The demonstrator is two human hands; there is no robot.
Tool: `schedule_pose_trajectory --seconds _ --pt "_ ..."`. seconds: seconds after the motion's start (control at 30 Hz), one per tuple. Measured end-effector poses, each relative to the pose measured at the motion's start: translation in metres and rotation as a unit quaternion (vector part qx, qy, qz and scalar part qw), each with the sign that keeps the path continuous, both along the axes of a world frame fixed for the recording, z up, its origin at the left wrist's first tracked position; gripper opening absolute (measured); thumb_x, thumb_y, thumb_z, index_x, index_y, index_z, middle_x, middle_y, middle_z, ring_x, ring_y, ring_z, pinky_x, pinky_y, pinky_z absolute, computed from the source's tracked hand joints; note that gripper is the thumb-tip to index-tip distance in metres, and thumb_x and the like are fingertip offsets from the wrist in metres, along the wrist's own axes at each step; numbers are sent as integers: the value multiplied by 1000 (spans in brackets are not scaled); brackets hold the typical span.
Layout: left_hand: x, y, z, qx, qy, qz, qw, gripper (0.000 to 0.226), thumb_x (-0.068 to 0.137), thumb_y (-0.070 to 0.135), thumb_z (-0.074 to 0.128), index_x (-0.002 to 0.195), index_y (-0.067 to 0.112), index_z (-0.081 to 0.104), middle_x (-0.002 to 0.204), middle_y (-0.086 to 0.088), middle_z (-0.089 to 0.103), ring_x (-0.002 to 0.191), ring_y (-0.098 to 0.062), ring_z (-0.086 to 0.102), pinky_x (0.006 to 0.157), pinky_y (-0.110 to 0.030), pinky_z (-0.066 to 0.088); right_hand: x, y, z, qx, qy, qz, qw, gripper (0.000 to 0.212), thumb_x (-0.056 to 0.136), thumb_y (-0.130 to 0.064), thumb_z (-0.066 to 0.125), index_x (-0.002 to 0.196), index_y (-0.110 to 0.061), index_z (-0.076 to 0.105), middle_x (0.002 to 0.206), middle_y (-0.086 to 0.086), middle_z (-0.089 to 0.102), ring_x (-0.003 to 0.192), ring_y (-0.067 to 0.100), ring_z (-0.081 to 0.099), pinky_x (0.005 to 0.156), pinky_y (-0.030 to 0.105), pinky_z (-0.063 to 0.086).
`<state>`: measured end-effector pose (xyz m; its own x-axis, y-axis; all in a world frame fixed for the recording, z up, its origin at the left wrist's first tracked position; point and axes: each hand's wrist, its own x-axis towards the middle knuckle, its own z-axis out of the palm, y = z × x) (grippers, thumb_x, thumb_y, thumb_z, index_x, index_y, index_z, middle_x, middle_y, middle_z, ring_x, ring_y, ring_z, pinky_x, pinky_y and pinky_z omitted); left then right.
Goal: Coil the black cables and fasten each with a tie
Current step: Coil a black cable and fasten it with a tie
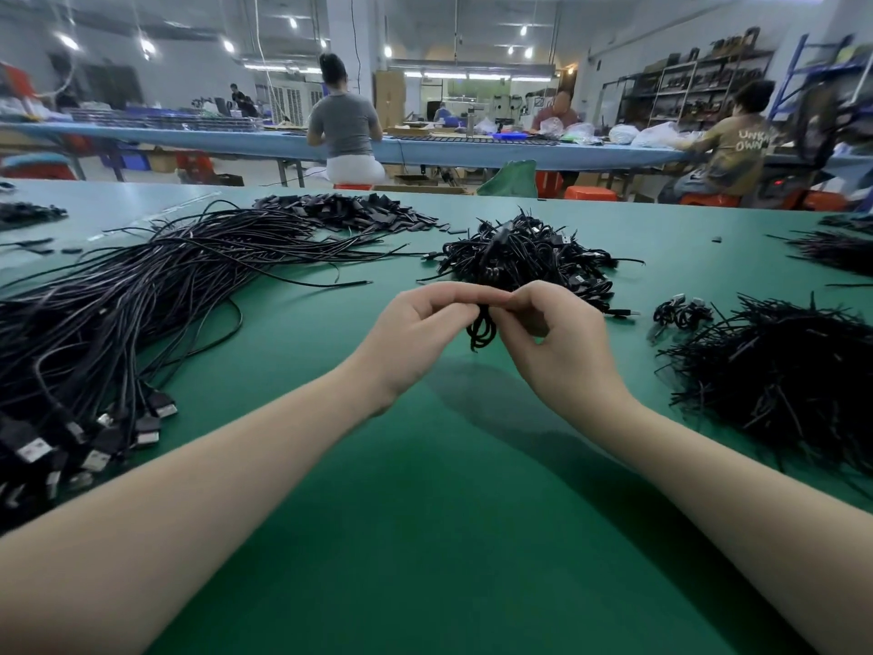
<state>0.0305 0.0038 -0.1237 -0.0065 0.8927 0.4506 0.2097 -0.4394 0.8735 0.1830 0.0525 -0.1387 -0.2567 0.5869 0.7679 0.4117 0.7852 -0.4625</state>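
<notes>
A small coil of black cable [482, 330] hangs above the green table [425, 512] between my two hands. My left hand [415, 328] pinches the top of the coil from the left. My right hand [552, 333] pinches it from the right, and the fingertips of both hands meet over the coil. Whether a tie is around the coil is hidden by my fingers. Beyond my hands lies a heap of coiled black cables [529, 257]. A long bundle of loose black cables [141, 295] with USB plugs [85, 442] stretches along the left.
A pile of black ties [784, 375] lies at the right, with two coiled cables [682, 314] beside it. Flat black pieces [349, 210] are heaped at the back. Several people sit at a long bench [425, 148] beyond the table.
</notes>
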Motion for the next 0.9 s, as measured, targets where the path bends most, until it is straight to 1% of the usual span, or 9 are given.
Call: schedule_pose_trajectory --seconds 0.13,0.23,0.3,0.4,0.5,0.57,0.73,0.8,0.9 --pt "-3 1 -6 -92 -91 -7 992 43 94 4 44 90 31 77 87 9 73 75 -8 64 62 -20 49 0 -1 -2 12 -21 12 1000 3 87 -7 66 86 -9 69 78 -15 59 71 -1 53 66 10 40" --pt "-6 3 -10 -165 -167 -49 971 41 92 -1 39 98 20 73 77 3 71 66 -12 67 53 -18 49 -1 -4 -3 48 -42 9 998 2 86 -7 68 86 -6 69 83 -3 66 77 12 58 64 26 45" --pt "-10 2 -14 -177 -150 -76 970 34 94 -2 44 101 20 70 75 6 69 70 -11 69 55 -16 49 -1 -6 -4 66 -43 5 997 2 86 -7 67 86 -5 68 84 -7 63 77 19 61 60 36 48" --pt "-8 2 -20 -129 -52 -43 989 14 88 14 68 96 25 71 80 8 70 72 -7 66 61 -17 49 -1 -6 -6 87 -38 8 996 4 86 -6 66 86 -2 68 86 -4 65 80 20 63 62 41 52" --pt "-5 4 -24 -86 -19 2 996 10 84 32 70 84 42 73 76 13 68 69 -4 62 60 -19 50 -2 -4 -10 71 -22 19 997 6 85 -3 65 89 -4 70 88 -3 68 85 15 62 68 27 50" --pt "-5 6 -26 -74 -31 22 997 15 87 31 68 79 41 74 72 14 68 66 -3 60 59 -17 50 -3 -3 -11 61 -19 25 998 9 86 -4 65 91 -6 71 84 -1 68 83 9 59 68 15 44" --pt "-6 7 -27 -92 -77 41 992 21 89 31 65 71 35 75 64 16 64 60 -1 57 57 -15 47 -4 -1 -10 71 -30 37 996 9 86 -4 68 94 -5 73 84 3 71 82 -2 52 73 3 40" --pt "-6 7 -26 -99 -83 44 991 20 88 32 65 71 32 75 69 16 67 65 -1 58 58 -14 47 -4 -2 -10 71 -38 33 996 8 86 -4 68 92 -4 72 84 3 71 80 -1 52 71 4 39" --pt "-5 6 -24 -117 -85 27 989 21 90 35 61 76 23 71 76 10 71 74 -6 64 60 -15 48 -3 -5 -9 87 -43 25 995 6 85 -4 67 88 -2 72 82 4 71 79 13 61 66 20 47"
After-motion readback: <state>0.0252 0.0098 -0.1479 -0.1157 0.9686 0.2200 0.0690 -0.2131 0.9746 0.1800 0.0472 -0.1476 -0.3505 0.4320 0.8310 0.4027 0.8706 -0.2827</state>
